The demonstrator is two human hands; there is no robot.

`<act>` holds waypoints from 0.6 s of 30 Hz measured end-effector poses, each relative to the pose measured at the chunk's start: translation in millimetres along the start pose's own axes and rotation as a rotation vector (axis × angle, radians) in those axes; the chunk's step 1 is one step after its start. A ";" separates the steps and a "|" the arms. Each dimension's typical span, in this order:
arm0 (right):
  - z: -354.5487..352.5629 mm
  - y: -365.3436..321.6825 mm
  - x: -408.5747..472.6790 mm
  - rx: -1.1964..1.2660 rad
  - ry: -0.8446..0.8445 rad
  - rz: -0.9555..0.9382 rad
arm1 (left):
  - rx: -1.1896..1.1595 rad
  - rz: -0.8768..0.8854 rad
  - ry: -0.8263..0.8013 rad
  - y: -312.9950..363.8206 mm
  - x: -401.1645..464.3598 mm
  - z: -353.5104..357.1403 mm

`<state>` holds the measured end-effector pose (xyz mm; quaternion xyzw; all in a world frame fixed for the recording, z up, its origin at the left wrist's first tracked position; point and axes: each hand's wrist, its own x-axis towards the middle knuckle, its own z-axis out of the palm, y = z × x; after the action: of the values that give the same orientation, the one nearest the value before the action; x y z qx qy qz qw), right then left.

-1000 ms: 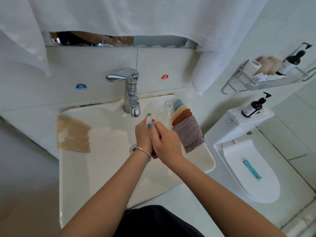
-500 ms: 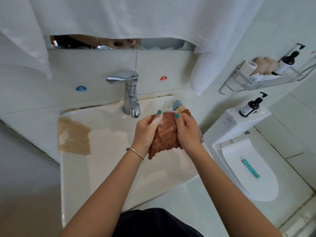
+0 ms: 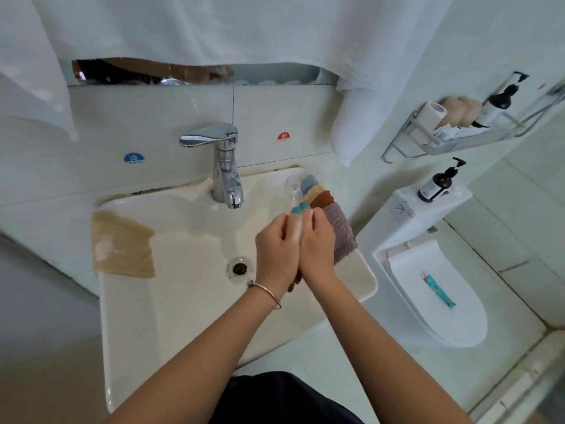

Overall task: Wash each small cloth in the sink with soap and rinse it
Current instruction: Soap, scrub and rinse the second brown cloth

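We see our left hand [image 3: 276, 255] and right hand [image 3: 316, 246] pressed together over the sink [image 3: 183, 301], squeezing a rust-brown cloth [image 3: 295, 281] whose tip shows below the palms. Folded cloths [image 3: 333, 221] crowd the sink's right edge; a tan cloth [image 3: 122, 244] drapes its left edge beside the tap [image 3: 224, 166].

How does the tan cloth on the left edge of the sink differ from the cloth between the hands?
The tan cloth lies spread flat on the sink rim, untouched; the reddish-brown cloth is bunched up, pressed between the left hand and right hand, mostly hidden. The tan cloth is pale beige with a white patch; the other is dark. Both are small cloths at the sink.
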<state>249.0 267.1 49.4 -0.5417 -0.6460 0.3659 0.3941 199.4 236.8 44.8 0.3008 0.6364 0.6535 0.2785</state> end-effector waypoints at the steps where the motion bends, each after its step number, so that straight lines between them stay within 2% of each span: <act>1: 0.4 0.0 0.9 0.017 0.018 0.001 | 0.008 0.017 -0.005 1.1 1.8 0.0; 5: 4.3 -6.0 -13.8 -0.077 -0.068 -0.256 | -0.036 -0.059 0.088 -4.8 19.9 -5.4; 9: 9.3 -4.5 6.6 0.036 -0.017 -0.043 | -0.002 0.005 0.063 -3.6 9.6 -3.4; 12: 14.2 -8.5 -12.4 -0.026 -0.062 -0.204 | -0.017 -0.026 0.119 -7.5 21.5 -12.0; 13: 13.5 -6.7 -12.1 -0.036 -0.066 -0.203 | -0.023 -0.006 0.122 -7.4 17.8 -12.4; 16: 13.6 -5.2 -0.8 0.000 -0.028 0.001 | -0.044 0.011 0.103 -3.7 7.5 -10.2; 18: 15.4 -10.2 -10.0 0.005 -0.057 -0.111 | -0.097 -0.071 0.146 -4.0 19.1 -14.1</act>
<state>231.8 255.0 51.0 -0.4936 -0.6850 0.3603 0.3967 176.2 241.9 41.4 0.2158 0.6330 0.6932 0.2688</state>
